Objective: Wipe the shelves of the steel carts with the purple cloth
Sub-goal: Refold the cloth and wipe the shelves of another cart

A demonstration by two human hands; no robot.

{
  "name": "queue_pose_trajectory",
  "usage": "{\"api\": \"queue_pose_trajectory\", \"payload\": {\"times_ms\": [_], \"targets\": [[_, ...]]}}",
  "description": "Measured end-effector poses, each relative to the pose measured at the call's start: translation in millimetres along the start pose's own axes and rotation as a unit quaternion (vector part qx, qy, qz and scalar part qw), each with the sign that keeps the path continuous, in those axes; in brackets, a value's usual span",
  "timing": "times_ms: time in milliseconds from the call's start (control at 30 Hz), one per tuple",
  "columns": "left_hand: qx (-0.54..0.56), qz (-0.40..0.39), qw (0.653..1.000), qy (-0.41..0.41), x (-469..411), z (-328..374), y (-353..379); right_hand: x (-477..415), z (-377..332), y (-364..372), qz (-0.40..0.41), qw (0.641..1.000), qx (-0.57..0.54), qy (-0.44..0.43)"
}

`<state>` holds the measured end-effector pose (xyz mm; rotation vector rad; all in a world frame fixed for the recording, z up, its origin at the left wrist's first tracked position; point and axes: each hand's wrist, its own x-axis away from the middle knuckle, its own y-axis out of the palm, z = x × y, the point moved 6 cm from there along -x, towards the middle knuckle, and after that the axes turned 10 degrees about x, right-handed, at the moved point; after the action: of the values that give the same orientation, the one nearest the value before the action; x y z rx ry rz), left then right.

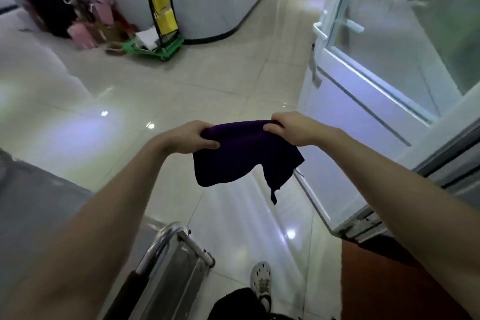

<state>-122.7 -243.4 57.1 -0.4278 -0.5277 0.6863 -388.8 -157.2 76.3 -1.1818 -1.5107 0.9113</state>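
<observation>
Hands (193, 138) (288, 128) pinching purple cloth (246, 161), cart (179, 265) below, door (345, 122) right

cloth (246, 156) between hands, cart (179, 260) below

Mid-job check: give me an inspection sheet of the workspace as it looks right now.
Surface: tiled floor, glossy, with light reflections.
Job's things: purple cloth held up in the air, not touching the steel cart, whose corner shows at the bottom edge.
Clutter: green trolley with yellow items, and pink bags, by the far wall.
Grippers: left hand and right hand each grip the cloth's top edge.
Cables: nothing seen.
Surroundings: white-framed glass door on the right.
</observation>
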Motion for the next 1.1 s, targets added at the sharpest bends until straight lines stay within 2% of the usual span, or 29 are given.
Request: {"api": "queue_pose_trajectory", "payload": {"times_ms": [100,167,333,467,600,667,767,867,900,933,1000,1033,1067,1100], "targets": [[0.051,0.051,0.997,-0.014,-26,0,-52,-73,3,-21,0.03,0.998,-0.055,-0.008],[0.046,0.093,0.994,-0.017,-36,-3,-84,-114,2,-35,0.009,0.997,-0.074,-0.02],[0.003,0.188,0.982,-0.032,-62,-35,-176,-229,-16,-68,-0.09,0.99,-0.047,-0.097],[0.005,0.233,0.969,-0.083,-86,-80,-229,-338,-48,-82,-0.094,0.983,-0.014,-0.16],[0.035,0.323,0.939,-0.109,-99,-120,-278,-442,-84,-93,-0.088,0.974,0.025,-0.209],[0.073,0.36,0.922,-0.124,-95,-138,-300,-483,-112,-95,-0.131,0.96,0.012,-0.245],[0.089,0.376,0.911,-0.144,-86,-153,-326,-518,-175,-87,-0.222,0.925,-0.028,-0.308],[0.147,0.413,0.885,-0.154,-51,-167,-358,-536,-253,-69,-0.256,0.877,-0.02,-0.405],[0.2,0.455,0.857,-0.134,-33,-176,-371,-541,-278,-64,-0.261,0.868,-0.032,-0.422],[0.284,0.525,0.795,-0.109,-11,-190,-382,-550,-302,-59,-0.266,0.861,-0.052,-0.43],[0.498,0.644,0.577,-0.069,25,-243,-371,-564,-349,-48,-0.284,0.843,-0.108,-0.444],[0.581,0.658,0.475,-0.057,27,-273,-351,-571,-372,-43,-0.294,0.832,-0.137,-0.451],[0.648,0.643,0.406,-0.05,16,-303,-323,-578,-395,-37,-0.304,0.82,-0.163,-0.457],[0.7,0.607,0.373,-0.046,-5,-328,-293,-583,-417,-29,-0.316,0.811,-0.18,-0.458]]}}
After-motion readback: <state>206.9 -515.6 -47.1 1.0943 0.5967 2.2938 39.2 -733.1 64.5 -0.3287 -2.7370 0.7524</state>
